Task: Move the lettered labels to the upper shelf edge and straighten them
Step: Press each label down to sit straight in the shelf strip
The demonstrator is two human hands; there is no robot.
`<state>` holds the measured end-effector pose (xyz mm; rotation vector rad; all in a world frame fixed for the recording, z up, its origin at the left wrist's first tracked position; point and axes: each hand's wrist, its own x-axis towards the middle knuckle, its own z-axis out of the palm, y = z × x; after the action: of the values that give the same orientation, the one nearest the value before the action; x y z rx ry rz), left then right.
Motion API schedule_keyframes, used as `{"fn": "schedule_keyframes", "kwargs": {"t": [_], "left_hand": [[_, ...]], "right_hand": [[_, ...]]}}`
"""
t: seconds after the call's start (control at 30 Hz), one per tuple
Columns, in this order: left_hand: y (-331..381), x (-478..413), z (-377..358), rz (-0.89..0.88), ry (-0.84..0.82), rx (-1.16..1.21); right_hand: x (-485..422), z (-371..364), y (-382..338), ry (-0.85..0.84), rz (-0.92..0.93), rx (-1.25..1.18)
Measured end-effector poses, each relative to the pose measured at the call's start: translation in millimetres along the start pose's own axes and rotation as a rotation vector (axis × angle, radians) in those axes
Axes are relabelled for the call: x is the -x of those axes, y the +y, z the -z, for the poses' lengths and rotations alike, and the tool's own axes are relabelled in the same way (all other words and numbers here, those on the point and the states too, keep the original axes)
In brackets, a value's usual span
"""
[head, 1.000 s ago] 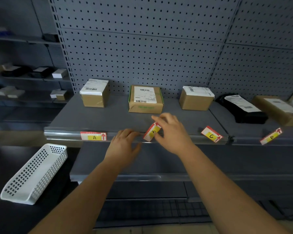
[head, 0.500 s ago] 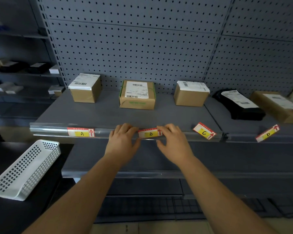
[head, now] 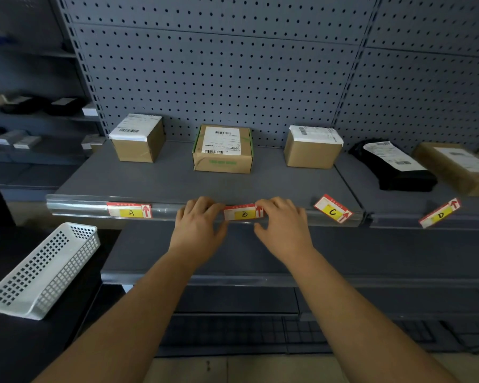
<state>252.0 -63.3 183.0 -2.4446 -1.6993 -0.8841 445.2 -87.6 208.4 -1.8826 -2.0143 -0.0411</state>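
Observation:
Red-and-yellow lettered labels sit along the clear strip on the upper shelf edge (head: pixel 75 207). Label A (head: pixel 129 210) lies level at the left. Label B (head: pixel 243 212) lies nearly level in the middle, pinched at its two ends: my left hand (head: pixel 198 226) grips its left end, my right hand (head: pixel 284 228) its right end. Label C (head: pixel 333 208) sits tilted, right end down. Label D (head: pixel 439 213) on the neighbouring shelf section is tilted, right end up.
Three cardboard boxes (head: pixel 222 149) stand at the back of the upper shelf, with a black parcel (head: pixel 393 165) and another box (head: pixel 456 167) to the right. A white perforated basket (head: pixel 43 272) lies at the lower left. A lower shelf (head: pixel 233 277) runs beneath my hands.
Label B was tilted in my right hand a second ago; now it lies nearly level in the strip, held at both ends. My view has shifted slightly right.

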Motion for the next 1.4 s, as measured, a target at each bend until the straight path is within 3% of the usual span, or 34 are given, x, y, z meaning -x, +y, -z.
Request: {"fn": "schedule_keyframes", "kwargs": {"t": [0.63, 0.9, 1.4], "left_hand": [[12, -2, -3, 0.004, 0.028, 0.004], [16, -3, -10, 0.021, 0.052, -0.02], [11, -3, -15, -0.084, 0.059, -0.091]], "right_hand": [[3, -4, 0, 0.027, 0.061, 0.035], [4, -12, 7, 0.037, 0.007, -0.046], [3, -8, 7, -0.012, 0.034, -0.035]]}}
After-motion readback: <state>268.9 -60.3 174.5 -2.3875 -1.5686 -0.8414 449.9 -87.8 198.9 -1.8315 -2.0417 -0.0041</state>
